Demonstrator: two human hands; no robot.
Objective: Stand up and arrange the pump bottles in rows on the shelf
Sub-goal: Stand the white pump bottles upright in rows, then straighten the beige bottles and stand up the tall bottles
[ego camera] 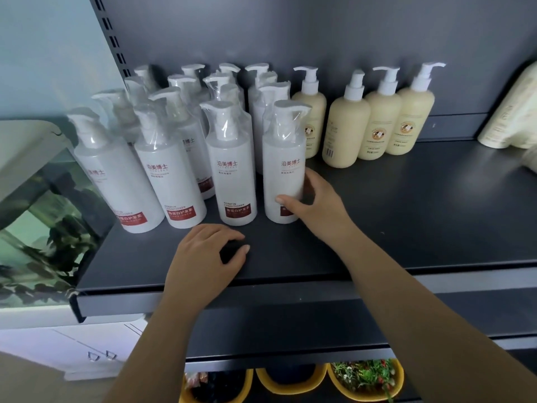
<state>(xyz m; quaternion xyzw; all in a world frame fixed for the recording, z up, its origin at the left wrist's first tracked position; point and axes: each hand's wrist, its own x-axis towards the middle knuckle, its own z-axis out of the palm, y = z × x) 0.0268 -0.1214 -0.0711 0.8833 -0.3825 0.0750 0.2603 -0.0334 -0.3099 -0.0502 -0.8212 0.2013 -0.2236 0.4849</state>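
Several white pump bottles with red labels, wrapped in clear film, stand upright in rows on the left half of the dark shelf (406,216). My right hand (316,205) wraps around the lower part of the front-right white bottle (283,167), which stands upright. My left hand (209,257) rests palm down on the shelf's front edge, fingers curled, just in front of the front-row bottle (234,170); a dark patch sits under its fingertips and I cannot tell what it is. Several cream pump bottles (377,123) stand in a line at the back, to the right.
A cream-coloured package (511,112) leans at the far right of the shelf. A glass fish tank (37,216) sits left of the shelf. Below are a lower shelf edge and yellow pots (366,379) with plants. Bare shelf surface lies right of my right hand.
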